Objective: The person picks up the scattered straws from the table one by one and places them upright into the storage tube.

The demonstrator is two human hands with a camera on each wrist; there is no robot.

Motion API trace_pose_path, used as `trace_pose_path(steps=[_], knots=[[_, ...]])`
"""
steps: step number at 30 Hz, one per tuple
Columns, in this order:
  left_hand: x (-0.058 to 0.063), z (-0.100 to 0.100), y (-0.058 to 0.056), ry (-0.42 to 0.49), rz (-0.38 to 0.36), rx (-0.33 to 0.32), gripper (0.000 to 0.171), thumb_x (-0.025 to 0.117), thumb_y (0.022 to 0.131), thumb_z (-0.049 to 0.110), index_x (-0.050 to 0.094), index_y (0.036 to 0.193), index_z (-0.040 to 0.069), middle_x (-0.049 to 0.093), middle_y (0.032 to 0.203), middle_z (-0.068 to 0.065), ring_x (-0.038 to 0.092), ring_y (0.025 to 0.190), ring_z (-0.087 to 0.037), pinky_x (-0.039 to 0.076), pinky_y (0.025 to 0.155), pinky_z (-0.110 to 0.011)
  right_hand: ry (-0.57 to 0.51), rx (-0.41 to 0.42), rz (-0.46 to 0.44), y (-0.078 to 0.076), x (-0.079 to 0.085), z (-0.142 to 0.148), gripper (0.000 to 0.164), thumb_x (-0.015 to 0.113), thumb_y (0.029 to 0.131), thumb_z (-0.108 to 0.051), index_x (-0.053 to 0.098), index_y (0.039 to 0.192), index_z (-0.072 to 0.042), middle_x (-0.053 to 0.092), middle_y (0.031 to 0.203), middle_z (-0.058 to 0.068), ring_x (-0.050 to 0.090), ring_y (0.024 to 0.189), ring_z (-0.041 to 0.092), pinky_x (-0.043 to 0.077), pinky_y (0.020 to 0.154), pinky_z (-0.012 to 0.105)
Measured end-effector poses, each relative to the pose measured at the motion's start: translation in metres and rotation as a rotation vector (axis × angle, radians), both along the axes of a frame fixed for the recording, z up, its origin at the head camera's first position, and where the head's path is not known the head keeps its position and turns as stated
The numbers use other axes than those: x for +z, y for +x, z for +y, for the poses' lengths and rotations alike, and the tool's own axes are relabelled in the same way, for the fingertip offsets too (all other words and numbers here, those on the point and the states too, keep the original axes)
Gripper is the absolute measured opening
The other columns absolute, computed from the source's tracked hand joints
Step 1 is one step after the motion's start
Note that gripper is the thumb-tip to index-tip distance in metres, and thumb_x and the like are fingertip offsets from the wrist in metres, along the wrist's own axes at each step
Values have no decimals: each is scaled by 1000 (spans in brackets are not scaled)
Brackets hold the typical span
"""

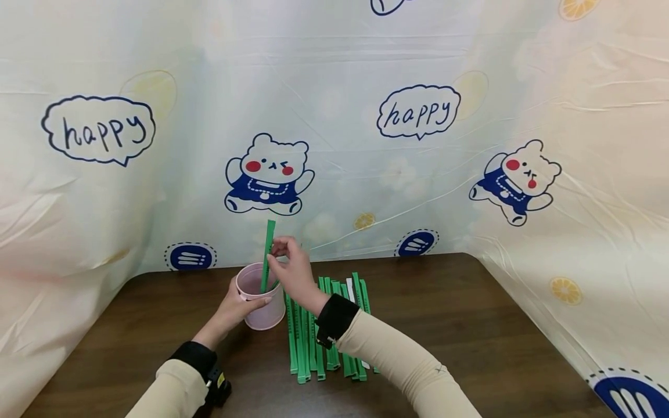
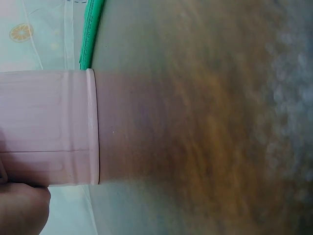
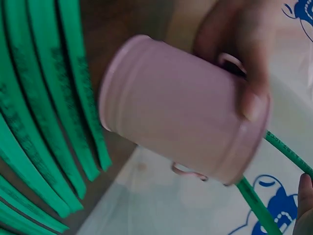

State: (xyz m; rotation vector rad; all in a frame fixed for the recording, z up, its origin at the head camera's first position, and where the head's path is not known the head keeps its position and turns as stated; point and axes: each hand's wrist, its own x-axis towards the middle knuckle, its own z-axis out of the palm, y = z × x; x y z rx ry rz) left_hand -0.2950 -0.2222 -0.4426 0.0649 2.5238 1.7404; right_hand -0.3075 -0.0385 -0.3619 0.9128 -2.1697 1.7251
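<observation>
My left hand (image 1: 241, 299) grips a small pink bucket (image 1: 266, 316) by its side, thumb across the front of the rim. The bucket is upright at the table's far edge; its wall (image 2: 44, 122) fills the left of the left wrist view. My right hand (image 1: 295, 273) pinches a slim green stick packet (image 1: 268, 249) with dark print, its lower end inside the bucket. A second green stick packet (image 3: 259, 208) leans out of the bucket in the right wrist view. Beside the bucket, under my right forearm, lie several more green stick packets (image 1: 300, 348).
Among the lying packets is a white strip (image 1: 350, 289). The brown wooden table (image 1: 444, 337) reaches back to a printed cloth (image 1: 345, 191) that hangs behind it and at both sides. A handle loop (image 3: 188, 171) sticks out from the bucket's side.
</observation>
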Motion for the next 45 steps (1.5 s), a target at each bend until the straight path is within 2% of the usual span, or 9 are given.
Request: trace_pose_path(steps=[6, 15, 23, 26, 30, 32, 36, 39, 45], knots=[[1, 0, 0, 5, 8, -6, 102, 71, 92, 27, -2, 159, 3, 18, 160, -28, 29, 143, -45, 38, 116, -67, 35, 46, -85, 6, -16, 1, 36, 54, 104, -4, 44, 138, 2, 58, 126, 24, 62, 118, 36, 55, 100, 25], [4, -1, 0, 20, 34, -8, 101, 72, 91, 23, -1, 158, 2, 18, 160, -29, 30, 143, -45, 38, 116, -66, 63, 82, -92, 3, -34, 5, 38, 53, 105, -7, 43, 140, 1, 56, 130, 23, 60, 123, 34, 52, 101, 19], [2, -1, -1, 12, 31, 5, 100, 70, 91, 20, 0, 158, 0, 19, 160, -29, 30, 143, -45, 36, 118, -66, -15, 52, -155, -1, -39, 8, 38, 53, 104, -3, 44, 140, 5, 56, 130, 28, 58, 123, 41, 53, 104, 30], [0, 0, -2, 13, 30, 11, 100, 70, 91, 19, 0, 158, -1, 20, 160, -29, 31, 143, -45, 36, 117, -66, -54, 45, -157, -8, -47, 10, 37, 55, 105, -10, 45, 139, 1, 57, 129, 25, 58, 123, 37, 53, 105, 32], [-2, 0, -1, 16, 35, 13, 100, 71, 91, 19, 0, 158, -1, 21, 159, -29, 32, 142, -45, 37, 117, -65, -89, 66, -65, -37, -83, 9, 38, 54, 107, -30, 46, 139, -12, 59, 125, 9, 61, 118, 18, 54, 98, 26], [-3, 0, 0, 15, 40, 18, 100, 71, 91, 19, 1, 158, -2, 22, 159, -29, 33, 142, -44, 37, 117, -65, -104, 61, -73, -40, -88, 8, 39, 56, 106, -32, 47, 138, -13, 59, 125, 8, 62, 117, 16, 54, 98, 26], [-4, 2, 2, 9, 45, 23, 100, 72, 90, 19, 2, 158, -2, 24, 158, -30, 34, 141, -44, 38, 116, -63, -119, 16, -149, -21, -68, 11, 34, 58, 104, -17, 49, 134, -2, 59, 122, 19, 62, 113, 28, 56, 97, 31], [-5, 2, 2, 15, 43, 21, 100, 72, 90, 20, 2, 158, -1, 24, 158, -29, 34, 141, -44, 38, 116, -64, -111, -11, -217, 0, -43, 14, 32, 57, 102, -6, 49, 130, 6, 57, 120, 27, 60, 112, 37, 56, 98, 33], [-4, 2, 0, 18, 35, 19, 102, 71, 90, 19, -1, 159, -1, 21, 158, -30, 33, 141, -44, 37, 116, -65, -89, -65, -279, -1, -39, 14, 32, 56, 102, -1, 50, 131, 7, 59, 121, 28, 60, 114, 39, 55, 96, 31]])
